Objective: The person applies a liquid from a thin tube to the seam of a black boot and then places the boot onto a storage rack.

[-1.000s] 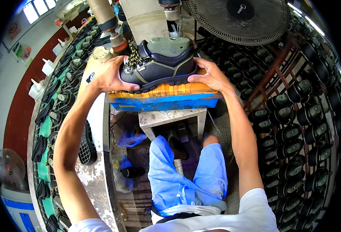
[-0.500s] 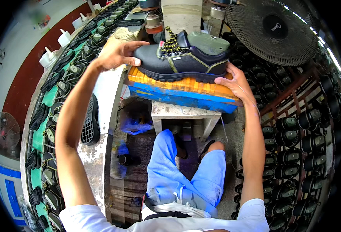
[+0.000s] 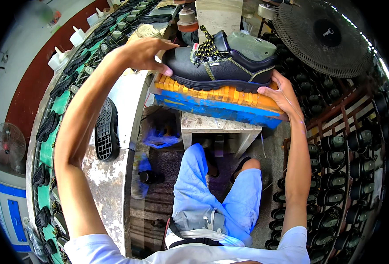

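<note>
A black lace-up work shoe [image 3: 223, 68] with yellow stitching and black-and-yellow laces lies sole down in front of me, toe to the left. A grey-green shoe last [image 3: 252, 45] fills its opening. Under the sole is a worn block with an orange ribbed top [image 3: 221, 93] and blue sides. My left hand [image 3: 148, 53] cups the toe, thumb against its lower edge near the sole and fingers reaching around the far side. At the heel, my right hand [image 3: 285, 93] grips the shoe with its thumb along the sole edge; some fingertips are hidden behind it.
A loose black outsole [image 3: 107, 130] lies on the worn white bench [image 3: 108, 182] at left. Beyond it, a green conveyor [image 3: 47, 154] carries shoes and soles. White squeeze bottles [image 3: 77, 36] stand farther left. At right are a large fan [image 3: 324, 37] and a rack [image 3: 346, 132] of shoes.
The whole view has shifted, so the shoe, block and bench appear farther right. My left hand's fingers have moved off the toe's top toward its far side; both hands stay at the shoe's ends.
</note>
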Action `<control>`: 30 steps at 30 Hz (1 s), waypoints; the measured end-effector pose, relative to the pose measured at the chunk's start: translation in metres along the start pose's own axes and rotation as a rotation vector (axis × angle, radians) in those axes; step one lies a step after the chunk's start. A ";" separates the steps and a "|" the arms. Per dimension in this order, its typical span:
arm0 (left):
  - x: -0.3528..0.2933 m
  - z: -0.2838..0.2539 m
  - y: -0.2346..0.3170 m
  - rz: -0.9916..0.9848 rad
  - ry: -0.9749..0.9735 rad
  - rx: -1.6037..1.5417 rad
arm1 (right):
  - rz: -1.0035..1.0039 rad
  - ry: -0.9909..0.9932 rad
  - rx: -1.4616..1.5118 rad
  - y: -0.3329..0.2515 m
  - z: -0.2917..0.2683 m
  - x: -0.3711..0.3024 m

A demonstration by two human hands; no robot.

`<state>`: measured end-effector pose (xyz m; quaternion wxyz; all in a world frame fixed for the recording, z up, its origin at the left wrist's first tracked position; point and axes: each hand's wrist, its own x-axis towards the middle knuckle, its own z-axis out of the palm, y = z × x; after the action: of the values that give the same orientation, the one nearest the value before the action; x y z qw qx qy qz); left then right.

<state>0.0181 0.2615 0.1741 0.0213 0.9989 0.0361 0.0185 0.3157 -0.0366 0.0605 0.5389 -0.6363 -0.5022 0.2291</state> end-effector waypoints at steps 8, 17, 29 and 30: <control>0.038 0.070 0.033 -0.203 0.562 -0.062 | -0.044 -0.051 0.056 0.012 -0.001 0.005; 0.026 0.063 0.028 0.011 0.489 0.070 | -0.102 -0.028 0.098 -0.002 0.009 0.000; -0.011 0.057 -0.013 -0.111 0.273 -0.779 | -0.068 -0.006 0.055 0.016 -0.001 -0.001; -0.017 0.067 -0.007 -0.147 0.311 -0.868 | -0.079 -0.014 -0.006 0.017 0.000 -0.001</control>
<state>0.0033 0.2645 0.1068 0.4328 0.8778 0.0987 0.1798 0.3222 -0.0356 0.0443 0.5422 -0.6157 -0.5315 0.2107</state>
